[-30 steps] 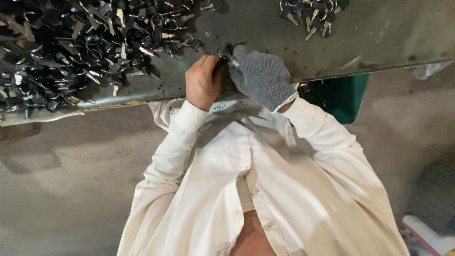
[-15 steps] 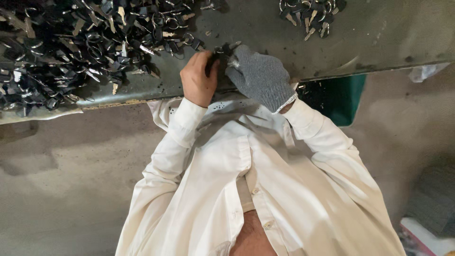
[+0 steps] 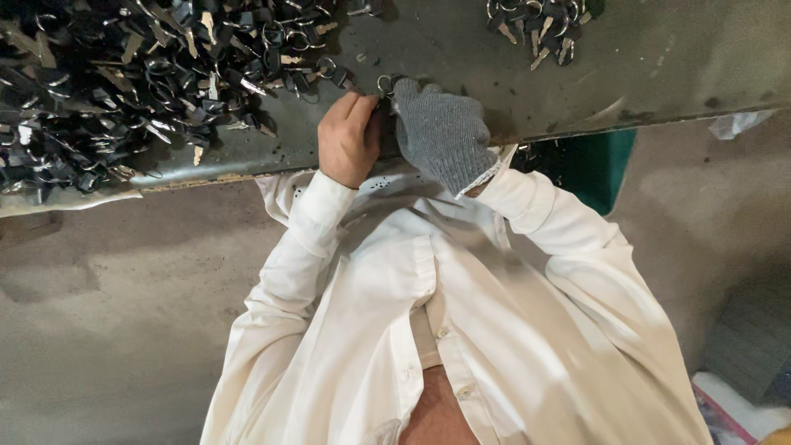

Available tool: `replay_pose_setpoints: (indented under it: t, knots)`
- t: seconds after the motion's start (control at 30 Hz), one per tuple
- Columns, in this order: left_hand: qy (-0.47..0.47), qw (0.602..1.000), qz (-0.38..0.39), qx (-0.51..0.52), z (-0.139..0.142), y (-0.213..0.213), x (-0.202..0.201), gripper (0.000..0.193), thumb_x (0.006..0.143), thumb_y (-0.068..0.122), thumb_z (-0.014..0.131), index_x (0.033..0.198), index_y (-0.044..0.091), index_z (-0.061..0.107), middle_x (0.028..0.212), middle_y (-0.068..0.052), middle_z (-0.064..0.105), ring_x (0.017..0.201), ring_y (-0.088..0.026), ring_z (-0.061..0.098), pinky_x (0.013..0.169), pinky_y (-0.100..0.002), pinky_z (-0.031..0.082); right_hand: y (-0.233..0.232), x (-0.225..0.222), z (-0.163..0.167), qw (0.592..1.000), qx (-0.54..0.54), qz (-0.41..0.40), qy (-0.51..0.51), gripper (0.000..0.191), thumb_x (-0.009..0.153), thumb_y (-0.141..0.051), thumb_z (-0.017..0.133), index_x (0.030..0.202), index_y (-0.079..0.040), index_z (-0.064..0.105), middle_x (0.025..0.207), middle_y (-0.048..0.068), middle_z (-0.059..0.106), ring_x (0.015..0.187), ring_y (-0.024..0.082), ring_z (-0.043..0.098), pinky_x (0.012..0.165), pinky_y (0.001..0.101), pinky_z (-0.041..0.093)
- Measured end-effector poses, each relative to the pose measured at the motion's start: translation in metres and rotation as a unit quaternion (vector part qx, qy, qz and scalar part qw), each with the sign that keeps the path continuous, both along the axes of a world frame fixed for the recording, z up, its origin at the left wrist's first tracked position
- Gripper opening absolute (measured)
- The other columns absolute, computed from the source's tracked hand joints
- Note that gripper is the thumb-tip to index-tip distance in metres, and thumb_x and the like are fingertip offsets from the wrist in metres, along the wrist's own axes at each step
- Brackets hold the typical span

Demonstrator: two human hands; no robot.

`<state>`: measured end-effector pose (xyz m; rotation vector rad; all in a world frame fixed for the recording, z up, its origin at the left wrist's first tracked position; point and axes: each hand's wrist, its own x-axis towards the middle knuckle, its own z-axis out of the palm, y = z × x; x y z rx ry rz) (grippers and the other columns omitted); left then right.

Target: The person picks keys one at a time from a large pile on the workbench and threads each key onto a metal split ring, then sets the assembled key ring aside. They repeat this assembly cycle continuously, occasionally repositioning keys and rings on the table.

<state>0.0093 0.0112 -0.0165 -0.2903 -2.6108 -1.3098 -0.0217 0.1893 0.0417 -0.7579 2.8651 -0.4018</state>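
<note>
Bare left hand (image 3: pixel 348 138) and grey-gloved right hand (image 3: pixel 442 132) meet at near edge of grey metal table (image 3: pixel 659 58), fingers pinched narrow on small key ring (image 3: pixel 385 81), probably with key attached. Ring light, stiff, springy, slippery; grip by rim. Big heap of keys (image 3: pixel 124 74) just left, small pile of keys (image 3: pixel 540 25) farther right. Table edge close; bare room between piles.

Worktop (image 3: pixel 659 58): I see dull, scuffed grey metal.
Glove (image 3: pixel 445 132): rough grey knit.
Keys (image 3: pixel 124 74): glinting metal, black heads.
</note>
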Motion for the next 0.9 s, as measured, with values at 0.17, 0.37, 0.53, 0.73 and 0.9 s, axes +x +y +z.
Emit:
replay_pose_setpoints:
  t: [0.17,0.37,0.53,0.73,0.9]
  knots:
    - [-0.014,0.999,0.009,0.037,-0.002,-0.005,-0.007,0.017,0.088,-0.002,0.073,0.104,0.000,0.067,0.093,-0.017,0.064,0.087,-0.040,0.065,0.073,-0.047,0.052,0.003,-0.006,0.001,1.000,-0.015,0.014,-0.007,0.032,0.100,-0.031,0.067,0.112,-0.003,0.060,0.077,0.019,0.069,0.066,0.038,0.069,0.056,0.0482,0.054]
    - [-0.028,0.999,-0.005,-0.029,-0.008,0.000,-0.003,0.023,0.088,-0.004,0.068,0.110,-0.001,0.065,0.096,-0.019,0.062,0.090,-0.043,0.063,0.077,-0.051,0.050,0.010,0.000,-0.001,1.000,0.005,0.023,-0.020,0.031,0.100,-0.030,0.066,0.112,-0.003,0.059,0.077,0.019,0.069,0.067,0.039,0.069,0.057,0.0486,0.054]
    - [-0.028,0.998,-0.016,-0.061,-0.002,0.002,0.002,0.032,0.087,-0.005,0.065,0.118,-0.001,0.060,0.098,-0.021,0.060,0.093,-0.044,0.061,0.080,-0.051,0.050,0.025,-0.027,-0.006,0.988,-0.067,0.123,-0.060,0.031,0.100,-0.030,0.066,0.113,-0.003,0.059,0.078,0.020,0.068,0.069,0.040,0.069,0.058,0.0493,0.053]
    - [-0.008,1.000,-0.014,-0.021,-0.001,0.001,-0.001,0.045,0.085,-0.008,0.063,0.129,0.001,0.056,0.106,-0.021,0.065,0.097,-0.044,0.063,0.082,-0.050,0.051,0.026,-0.017,-0.007,0.989,-0.059,0.014,-0.138,0.035,0.103,-0.036,0.065,0.109,-0.002,0.057,0.073,0.020,0.068,0.070,0.041,0.070,0.058,0.0510,0.053]
    - [0.014,1.000,-0.023,-0.015,-0.017,0.003,-0.007,0.048,0.086,-0.008,0.063,0.132,0.004,0.057,0.112,-0.017,0.068,0.102,-0.038,0.066,0.088,-0.044,0.054,0.021,-0.008,0.002,0.993,-0.062,0.048,-0.089,0.038,0.104,-0.038,0.067,0.115,-0.003,0.057,0.075,0.018,0.069,0.068,0.038,0.071,0.058,0.0472,0.055]
